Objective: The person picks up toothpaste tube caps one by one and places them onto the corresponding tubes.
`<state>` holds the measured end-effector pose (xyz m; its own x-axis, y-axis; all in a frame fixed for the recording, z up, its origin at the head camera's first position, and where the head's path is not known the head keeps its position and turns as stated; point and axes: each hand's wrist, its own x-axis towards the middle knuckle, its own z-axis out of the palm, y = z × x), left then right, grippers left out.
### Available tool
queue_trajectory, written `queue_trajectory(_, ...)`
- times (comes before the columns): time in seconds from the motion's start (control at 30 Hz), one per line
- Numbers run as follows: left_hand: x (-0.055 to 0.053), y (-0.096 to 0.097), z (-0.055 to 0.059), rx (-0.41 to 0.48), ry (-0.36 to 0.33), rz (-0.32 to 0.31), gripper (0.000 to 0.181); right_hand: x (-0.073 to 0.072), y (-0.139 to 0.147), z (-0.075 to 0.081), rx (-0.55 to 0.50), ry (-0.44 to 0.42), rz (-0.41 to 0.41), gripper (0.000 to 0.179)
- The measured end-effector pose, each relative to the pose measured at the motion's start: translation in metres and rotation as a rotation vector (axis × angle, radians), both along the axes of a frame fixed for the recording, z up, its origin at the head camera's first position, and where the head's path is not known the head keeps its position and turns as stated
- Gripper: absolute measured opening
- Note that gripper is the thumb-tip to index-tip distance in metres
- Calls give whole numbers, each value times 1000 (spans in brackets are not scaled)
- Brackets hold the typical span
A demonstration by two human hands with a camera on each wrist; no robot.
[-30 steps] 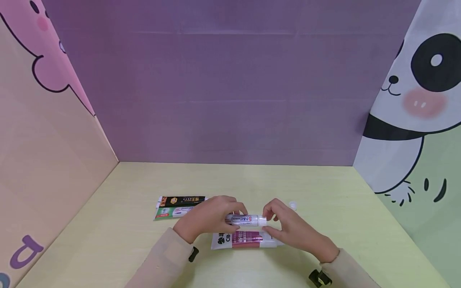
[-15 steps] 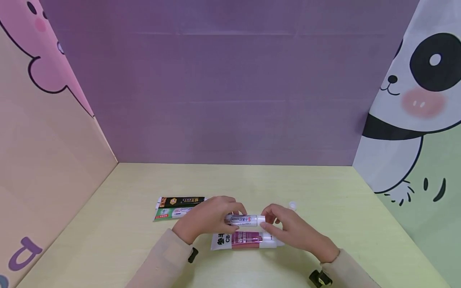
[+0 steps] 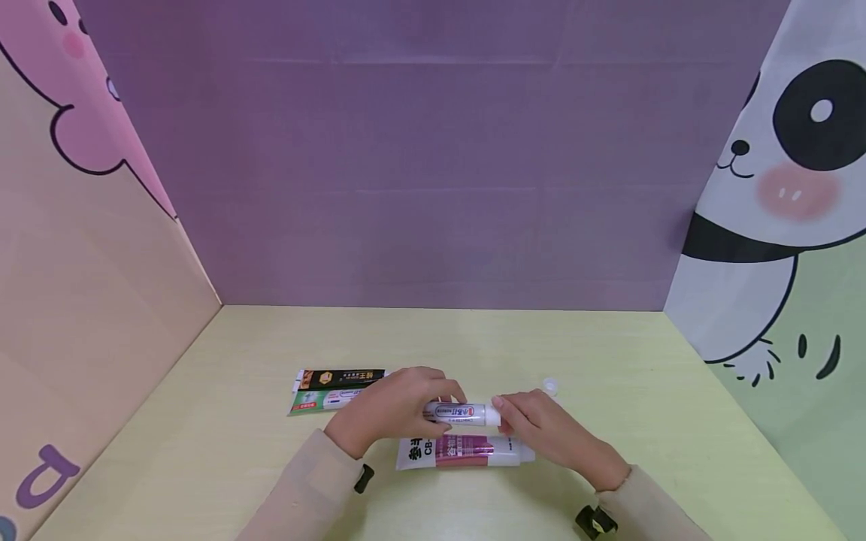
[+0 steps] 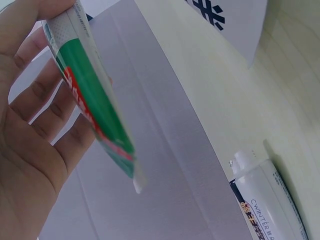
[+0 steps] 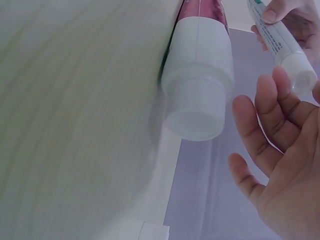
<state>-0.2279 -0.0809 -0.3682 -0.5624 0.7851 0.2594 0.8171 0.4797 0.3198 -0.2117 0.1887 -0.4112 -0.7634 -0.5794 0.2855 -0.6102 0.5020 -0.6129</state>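
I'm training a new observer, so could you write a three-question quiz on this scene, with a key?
1. True or false: the left hand holds the green-and-white tube.
2. Which lies lower in the head view: A) the black tube, or B) the pink-and-white tube?
3. Fill in: the right hand is at the held tube's white ____.

Key: 1, true; 2, B; 3, cap.

Right hand point(image 3: 551, 428): rolled over at the white cap point(image 3: 492, 415) of the small tube point(image 3: 456, 413), thumb now above instead of below.
Pink tube point(image 3: 463, 451): cap end now less covered.
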Motion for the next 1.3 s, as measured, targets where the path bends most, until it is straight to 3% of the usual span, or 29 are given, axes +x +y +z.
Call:
queue_trajectory(0.27,1,0,1,-3,12,7,26,1,3,2,6,28,-2,42)
queue_trajectory(0.4,1,0,1,-9,5,16,25,3,6,3,4,34,-1,29)
queue_trajectory(0.53,1,0,1,-13,-6,20,26,5,7,4,-12,-22,-5,10)
queue_trajectory(0.73,1,-1,0,-13,-9,22,27,9,7,4,-30,-32,-12,33)
queue_trajectory(1.07,1,-1,0,-12,-8,19,27,11,5,6,-67,62,51,35)
queue_trajectory(1.3,0,-1,-1,-8,-2,16,27,11,3,6,-70,74,54,35)
